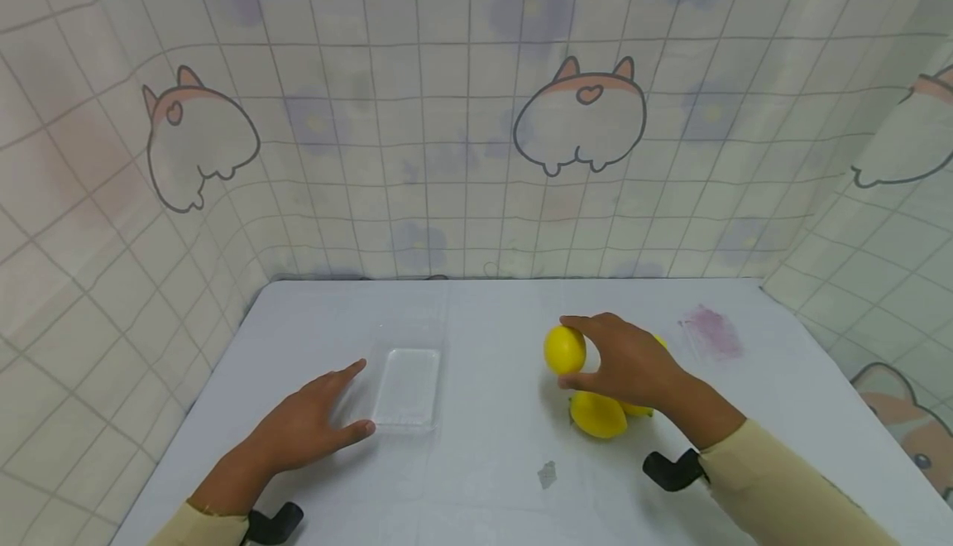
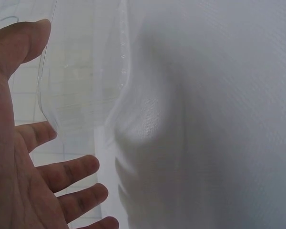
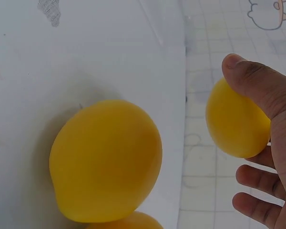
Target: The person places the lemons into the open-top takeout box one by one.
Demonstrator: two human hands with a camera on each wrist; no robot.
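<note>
1. Yellow, round, smooth lemon-like fruit (image 1: 564, 349) is held up off the white table (image 1: 484, 463) by the right hand (image 1: 629, 364). It is pinched between thumb and fingertips (image 3: 250, 78), w/ the other fingers spread loose below.
2. Two more yellow fruits lie on the table just under that hand. One yellow oval fruit (image 1: 598, 414) is seen well; the 2nd yellow fruit (image 1: 637, 409) is mostly hidden behind the hand & wrist. They look to be touching each other.
3. A clear, thin plastic tray (image 1: 406, 387), long & shallow, lies to the left, well apart from the fruits. Nothing is seen inside it.
4. The tray's near-left side is touched by the left hand (image 1: 308, 426). Its fingers (image 2: 69, 172) are straight & spread wide, the thumb along the tray's edge; the tray is steadied, not gripped.
5. Step in hand, as judged: 1st fruit is picked up & on its way toward the tray.
6. Next move, as judged: the fruit needs to be carried left, over the tray, lowered softly & let go. The tray is light & bendy, so it should be kept pressed down so it is not pushed away. Room should be left for the other 2.
</note>
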